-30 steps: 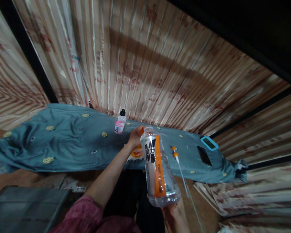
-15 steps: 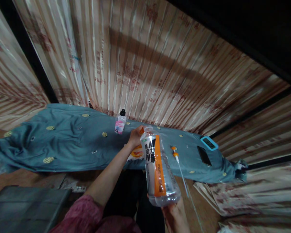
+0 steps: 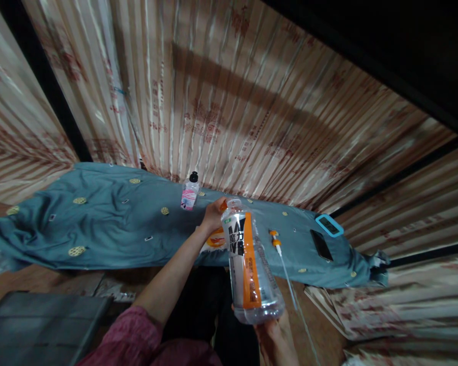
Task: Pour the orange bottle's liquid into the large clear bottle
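Observation:
My right hand (image 3: 273, 330) is wrapped under the base of a clear plastic drink bottle (image 3: 252, 269) with an orange and silver label. The bottle is tilted, its uncapped mouth pointing away from me and its base toward me. Close behind the neck is my left hand (image 3: 213, 216), with closed fingers partly hidden by the bottle. A small orange piece (image 3: 223, 205), like a cap, shows at those fingertips. Below this hand, a white item with an orange print (image 3: 216, 240) is mostly covered by my arm and the bottle.
A teal patterned cloth (image 3: 110, 218) covers the long surface. On it are a small pink-labelled bottle (image 3: 190, 194) with a black cap, an orange pump head (image 3: 275, 240) with a long tube over the edge, a dark phone (image 3: 321, 245) and a blue-framed device (image 3: 330, 225).

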`<control>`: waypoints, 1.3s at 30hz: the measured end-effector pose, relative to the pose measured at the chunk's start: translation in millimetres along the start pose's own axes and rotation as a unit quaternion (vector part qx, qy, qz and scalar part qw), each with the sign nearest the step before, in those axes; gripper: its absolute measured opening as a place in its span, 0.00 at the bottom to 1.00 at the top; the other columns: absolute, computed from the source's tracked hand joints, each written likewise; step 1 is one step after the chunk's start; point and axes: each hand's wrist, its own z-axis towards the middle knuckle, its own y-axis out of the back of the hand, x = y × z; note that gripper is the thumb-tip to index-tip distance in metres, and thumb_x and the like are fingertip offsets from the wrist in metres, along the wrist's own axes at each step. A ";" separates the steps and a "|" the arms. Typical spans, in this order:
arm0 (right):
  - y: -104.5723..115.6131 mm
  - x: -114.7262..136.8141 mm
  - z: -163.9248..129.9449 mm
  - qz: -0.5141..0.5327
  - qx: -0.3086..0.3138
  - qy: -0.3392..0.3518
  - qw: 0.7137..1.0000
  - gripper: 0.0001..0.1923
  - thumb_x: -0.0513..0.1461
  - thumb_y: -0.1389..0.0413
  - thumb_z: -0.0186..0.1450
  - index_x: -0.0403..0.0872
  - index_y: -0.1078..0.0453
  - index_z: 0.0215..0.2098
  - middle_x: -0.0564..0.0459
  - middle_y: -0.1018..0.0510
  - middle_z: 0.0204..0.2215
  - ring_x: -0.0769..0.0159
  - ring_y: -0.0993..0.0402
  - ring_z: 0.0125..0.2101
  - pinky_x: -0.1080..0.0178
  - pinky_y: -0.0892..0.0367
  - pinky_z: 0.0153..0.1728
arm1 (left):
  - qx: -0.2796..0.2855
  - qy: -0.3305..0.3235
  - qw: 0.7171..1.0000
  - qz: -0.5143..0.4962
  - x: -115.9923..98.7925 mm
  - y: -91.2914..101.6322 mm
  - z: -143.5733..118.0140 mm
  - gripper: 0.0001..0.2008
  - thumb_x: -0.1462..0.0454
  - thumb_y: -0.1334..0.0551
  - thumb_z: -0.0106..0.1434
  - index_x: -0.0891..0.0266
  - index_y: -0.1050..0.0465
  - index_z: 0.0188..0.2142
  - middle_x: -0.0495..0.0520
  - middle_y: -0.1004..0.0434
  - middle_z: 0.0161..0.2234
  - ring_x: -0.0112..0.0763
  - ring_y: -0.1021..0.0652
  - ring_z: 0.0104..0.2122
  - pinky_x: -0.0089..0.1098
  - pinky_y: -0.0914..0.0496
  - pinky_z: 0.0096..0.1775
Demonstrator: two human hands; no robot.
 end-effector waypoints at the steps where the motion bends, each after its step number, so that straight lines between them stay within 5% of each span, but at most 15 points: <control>1: 2.2 -2.0 1.3 -0.001 0.002 -0.003 1.000 0.30 0.62 0.25 0.38 0.63 0.21 0.36 0.55 0.11 0.40 0.43 0.15 0.44 0.44 0.23 0.51 | 0.000 0.000 1.000 0.000 -0.2 0.1 -0.1 0.04 0.62 0.36 0.61 0.58 0.24 0.34 0.53 0.15 0.36 0.40 0.17 0.39 0.34 0.27 0.43; 18: 4.6 -1.9 1.6 -0.007 0.008 -0.012 1.000 0.30 0.64 0.26 0.37 0.69 0.19 0.38 0.60 0.11 0.44 0.45 0.16 0.47 0.48 0.24 0.53 | 0.003 0.005 1.000 -0.001 1.9 -1.6 0.6 0.05 0.61 0.36 0.62 0.59 0.25 0.35 0.54 0.14 0.37 0.42 0.17 0.41 0.34 0.27 0.42; 30: -9.3 10.0 -6.3 0.007 -0.010 0.008 1.000 0.31 0.58 0.22 0.40 0.59 0.18 0.39 0.54 0.10 0.40 0.49 0.14 0.41 0.52 0.21 0.46 | -0.004 0.000 1.000 -0.013 2.9 -2.3 0.8 0.03 0.62 0.36 0.61 0.59 0.26 0.33 0.54 0.16 0.35 0.43 0.17 0.39 0.35 0.28 0.41; 39: -10.2 11.4 -8.0 0.017 0.009 0.003 1.000 0.30 0.58 0.21 0.39 0.66 0.17 0.40 0.59 0.11 0.40 0.50 0.14 0.42 0.53 0.22 0.48 | -0.010 -0.003 1.000 -0.025 3.3 -2.5 1.3 0.03 0.62 0.34 0.59 0.58 0.25 0.32 0.53 0.16 0.34 0.41 0.18 0.37 0.34 0.29 0.39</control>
